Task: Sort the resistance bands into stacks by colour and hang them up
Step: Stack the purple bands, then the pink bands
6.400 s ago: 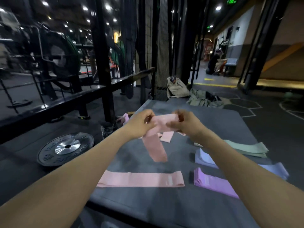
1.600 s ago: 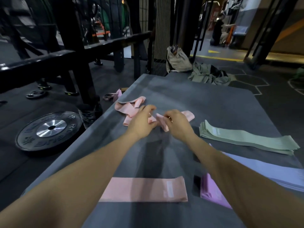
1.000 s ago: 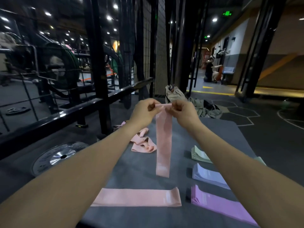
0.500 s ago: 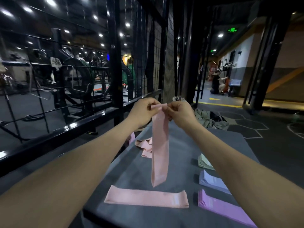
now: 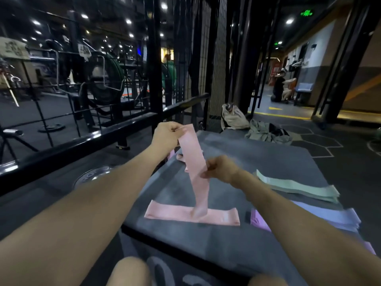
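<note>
The left hand (image 5: 167, 134) pinched the top end of a pink band (image 5: 194, 162), thumb and fingers closed on the fabric, and held it up above the far left part of the worktop (image 5: 237, 240). The right hand (image 5: 221, 169) gripped the same band lower down, about halfway along its length, with its fingers curled round the right edge. The band hung slanted from upper left to lower right, and its loose bottom end reached down onto a flat pink band (image 5: 191, 213) that lay crosswise near the front edge of the worktop; whether the 2 actually touched was hard to tell through the blur.

Behind the held band a small heap of crumpled pink bands (image 5: 181, 156) sat at the far left of the dark grey mat. To the right lay 3 sorted stacks: a green stack (image 5: 296, 186) farthest, a pale blue stack (image 5: 329, 215) nearer, and a purple stack (image 5: 259, 221) nearest, just right of the flat pink band, partly hidden by the right forearm.

On the floor to the left a weight plate (image 5: 92, 176) lay flat beside a black rail (image 5: 92, 139). Past the far end of the worktop sat a beige bag (image 5: 233, 118) and a pile of grey-green clothing (image 5: 266, 134). 2 bare knees showed at the bottom edge.
</note>
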`<state>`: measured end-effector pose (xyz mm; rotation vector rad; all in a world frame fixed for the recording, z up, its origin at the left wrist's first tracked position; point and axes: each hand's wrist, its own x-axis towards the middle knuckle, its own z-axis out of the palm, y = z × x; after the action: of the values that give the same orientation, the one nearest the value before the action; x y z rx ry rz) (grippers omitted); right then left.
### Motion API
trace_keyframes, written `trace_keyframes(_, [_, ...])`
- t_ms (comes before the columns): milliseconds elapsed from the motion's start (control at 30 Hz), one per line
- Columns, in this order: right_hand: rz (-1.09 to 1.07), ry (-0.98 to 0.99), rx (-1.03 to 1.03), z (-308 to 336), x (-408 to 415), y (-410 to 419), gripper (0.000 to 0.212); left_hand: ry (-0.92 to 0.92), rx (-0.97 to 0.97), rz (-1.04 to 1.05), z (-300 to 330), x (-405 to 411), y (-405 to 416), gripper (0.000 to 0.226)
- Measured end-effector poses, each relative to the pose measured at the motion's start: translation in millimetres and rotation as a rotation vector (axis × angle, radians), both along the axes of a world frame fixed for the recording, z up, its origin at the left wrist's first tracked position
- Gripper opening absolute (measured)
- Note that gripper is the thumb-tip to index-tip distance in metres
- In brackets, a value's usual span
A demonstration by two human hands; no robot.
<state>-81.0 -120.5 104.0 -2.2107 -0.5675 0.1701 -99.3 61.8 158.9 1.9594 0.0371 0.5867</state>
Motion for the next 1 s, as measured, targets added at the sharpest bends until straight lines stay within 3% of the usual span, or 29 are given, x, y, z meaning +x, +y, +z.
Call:
trace_keyframes(167, [0.01,0.117,0.12,-27,-4,-13,0.03,0.146,-0.25,0.109,-44,-1,23,0.025])
trace_keyframes(233, [0.052,0.15,0.167,-32,-6,-17,0.022,0.192,-0.36,0.158,-61,-2,27,0.025])
trace_keyframes(433, [0.135,0.276,-0.014,-46,-9,-40,0.011,0.227,-0.628,0.318,-82,0,35,0.012])
trace_keyframes(600, [0.033,0.294,-0.254,-66,-6,-61,0.003,0.245,-0.627,0.418,-100,3,49,0.014])
trace_keyframes(833, [-0.335,0.433,0.077,-89,1,-76,0.021,0.368,-0.372,0.468,-136,-7,47,0.018])
trace_keyframes(1000, [-0.625,0.256,-0.071,-107,9,-72,0.019,0.535,-0.265,0.452,-177,-3,60,0.019])
